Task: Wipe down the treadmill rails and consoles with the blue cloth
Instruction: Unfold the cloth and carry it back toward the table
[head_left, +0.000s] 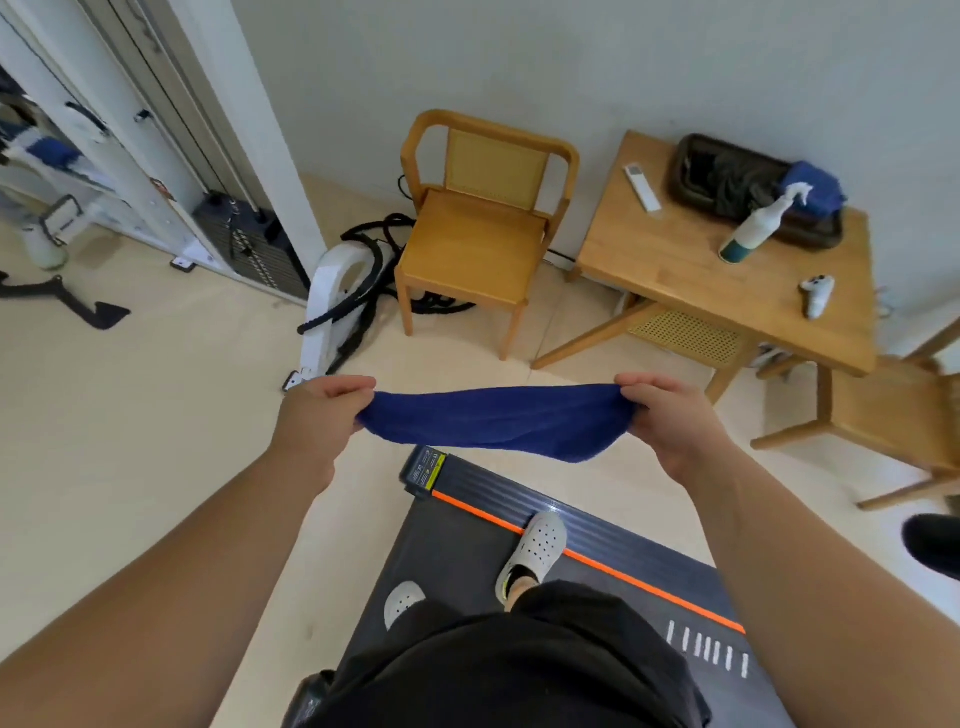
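Head view from above: a person stands on a dark treadmill (467, 551) whose deck carries an orange stripe along its far side rail, both feet in white perforated clogs (535, 545) planted on the belt. Beyond the treadmill's front end lies pale flooring, with a white cable-weight machine (156, 171) off to the far left against the wall. Straight ahead of the treadmill stands a wooden chair (478, 228) with a cane back, black cords coiled on the floor beside it. Right of that chair sits a wooden counter (691, 270), holding a dark tray (727, 176) with a blue rag at its far corner, a white spray bottle (758, 223) leaning at the tray's near edge, a white remote (642, 187) left of the tray and a white handheld controller (818, 293) near the counter's right edge. A second wooden chair (893, 415) stands to the right of the treadmill. Above the treadmill's front end, the blue cloth (501, 421) hangs in mid-air, stretched flat between both hands and touching nothing else. The left hand (322, 410) has its grip clamped on the cloth's left end; the right hand (670, 415) has its grip pinched shut on the right end.
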